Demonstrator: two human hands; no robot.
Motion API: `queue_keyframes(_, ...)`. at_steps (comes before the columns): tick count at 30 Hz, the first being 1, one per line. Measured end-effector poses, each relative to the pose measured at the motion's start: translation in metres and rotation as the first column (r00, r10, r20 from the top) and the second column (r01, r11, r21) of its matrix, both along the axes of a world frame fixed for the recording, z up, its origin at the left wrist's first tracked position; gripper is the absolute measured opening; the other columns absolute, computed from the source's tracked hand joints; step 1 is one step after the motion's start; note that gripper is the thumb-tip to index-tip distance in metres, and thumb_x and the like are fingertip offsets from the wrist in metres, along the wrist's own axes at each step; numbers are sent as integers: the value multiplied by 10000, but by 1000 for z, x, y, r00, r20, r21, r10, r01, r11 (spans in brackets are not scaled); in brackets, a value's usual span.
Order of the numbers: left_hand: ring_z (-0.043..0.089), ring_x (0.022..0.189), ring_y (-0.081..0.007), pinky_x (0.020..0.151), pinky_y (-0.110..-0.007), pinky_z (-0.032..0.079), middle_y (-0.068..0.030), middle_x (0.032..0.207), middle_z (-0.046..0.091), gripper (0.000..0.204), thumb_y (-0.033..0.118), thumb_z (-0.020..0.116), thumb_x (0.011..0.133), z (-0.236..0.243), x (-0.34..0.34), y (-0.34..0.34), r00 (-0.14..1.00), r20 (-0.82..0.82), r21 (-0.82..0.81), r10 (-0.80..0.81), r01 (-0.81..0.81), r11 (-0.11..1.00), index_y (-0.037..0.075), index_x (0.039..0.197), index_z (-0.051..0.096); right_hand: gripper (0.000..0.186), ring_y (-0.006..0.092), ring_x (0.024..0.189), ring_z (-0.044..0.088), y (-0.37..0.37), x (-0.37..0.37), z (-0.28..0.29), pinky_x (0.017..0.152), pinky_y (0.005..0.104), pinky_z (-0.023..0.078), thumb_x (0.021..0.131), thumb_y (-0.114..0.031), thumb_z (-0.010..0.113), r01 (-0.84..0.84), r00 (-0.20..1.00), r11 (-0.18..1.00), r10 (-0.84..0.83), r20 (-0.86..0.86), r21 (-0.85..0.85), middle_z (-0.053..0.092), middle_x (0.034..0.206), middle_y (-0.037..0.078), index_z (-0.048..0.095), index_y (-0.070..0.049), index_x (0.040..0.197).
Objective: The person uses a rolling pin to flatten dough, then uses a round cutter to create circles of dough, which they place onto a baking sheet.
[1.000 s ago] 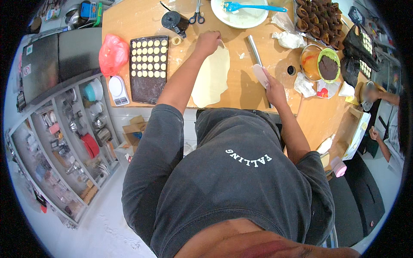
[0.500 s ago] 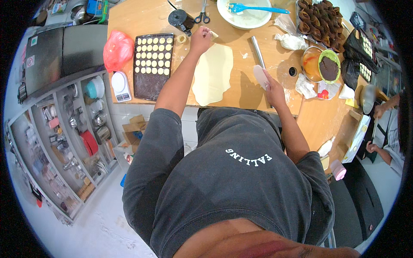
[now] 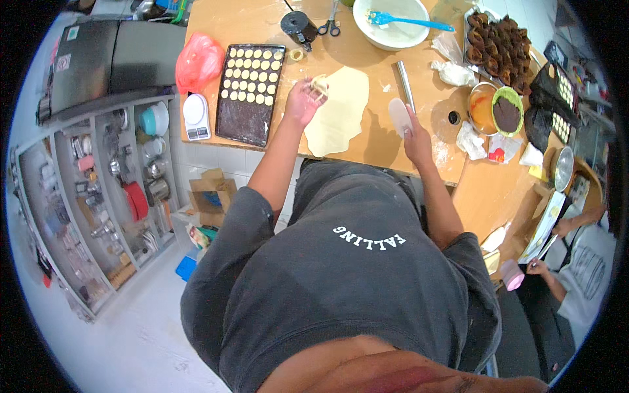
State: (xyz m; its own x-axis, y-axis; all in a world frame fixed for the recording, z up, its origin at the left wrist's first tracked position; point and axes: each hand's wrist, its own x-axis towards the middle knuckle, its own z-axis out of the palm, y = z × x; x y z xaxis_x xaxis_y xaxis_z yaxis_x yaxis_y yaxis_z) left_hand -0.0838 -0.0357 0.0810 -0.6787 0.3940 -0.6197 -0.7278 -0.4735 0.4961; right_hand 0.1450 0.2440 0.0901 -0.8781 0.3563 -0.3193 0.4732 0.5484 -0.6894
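Dough sheet (image 3: 342, 114) lies near the bench's (image 3: 429, 98) front edge, scale (image 3: 194, 111) and dark tray (image 3: 242, 120) leftward, metal tube (image 3: 405, 85) and green bowl (image 3: 508, 92) rightward. Left hand (image 3: 305, 101), fingers curled round a dough scrap (image 3: 320, 84), is at the sheet's left edge; right hand (image 3: 417, 141), fingers closed on a pale scraper (image 3: 398, 118), is apart from its right edge.

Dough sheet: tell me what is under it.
The dough sheet lies on the wooden table, whose top shows around it. Anything directly beneath it is covered and cannot be seen. The left hand blocks part of the sheet's left edge.
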Motion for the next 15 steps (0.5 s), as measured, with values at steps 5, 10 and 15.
queue_keyframes(5,692,1024,-271,858,-417,577,-116,1120,662,204,191,615,1025,11,40,-23,995,-1,-212,-98,96,972,71,1169,534,685,510,1002,658,-22,-7,-2,870,568,524,974,-33,535,0,1000,1000,0,-2,-11,675,1178,299,349,-248,1597)
queue_keyframes(10,707,966,-238,790,-361,574,-87,1048,673,243,11,693,930,4,45,-47,999,-2,-370,-48,44,928,61,1116,546,687,508,997,660,-57,-24,9,859,568,522,974,-37,540,-78,997,995,79,-11,61,677,1179,295,349,-258,1596)
queue_keyframes(15,690,991,-204,830,-312,570,-124,1152,673,468,10,680,944,5,44,-87,976,-90,-439,-200,141,887,3,1373,494,678,506,971,664,-103,-44,13,841,565,522,977,-48,546,-70,993,996,75,-96,53,689,1124,298,358,-266,1591)
